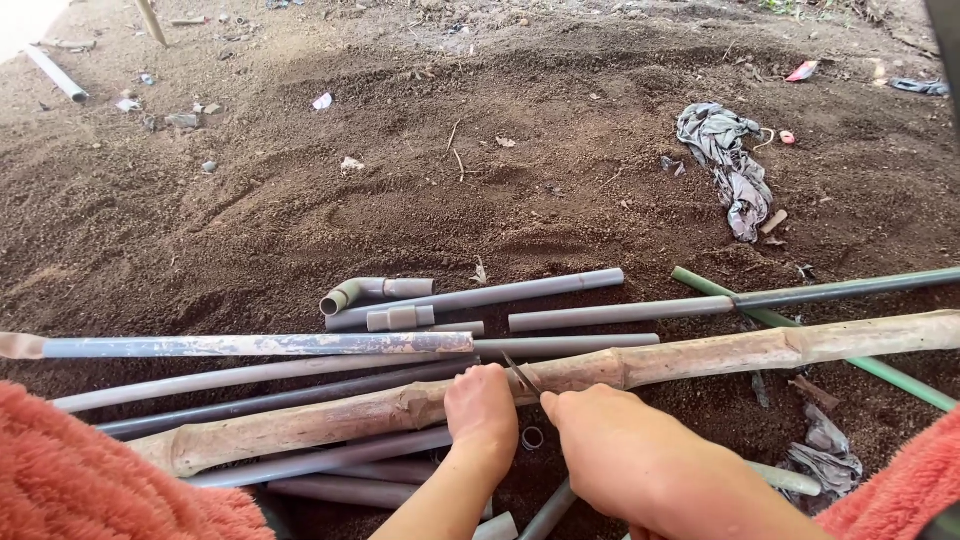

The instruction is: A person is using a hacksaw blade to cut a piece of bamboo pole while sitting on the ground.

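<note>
Nearest, orange fleecy fabric fills both lower corners, cut off by the frame. The left hand rests on a long wooden pole, its fingers curled down over the near side so their tips are hidden. The right hand sits just beside it, fingers pinching a thin dark blade that slants up and left against the pole; what kind of tool it is cannot be made out. A small dark ring lies on the soil between the wrists. The pole's long axis runs left to right, its right end rising slightly toward the far side and leaving the frame. No container shows. Grey pipes lie roughly parallel around it, some passing under the forearms. A green pipe crosses under the pole at right. Farther off, a crumpled grey cloth lies on the bare soil
</note>
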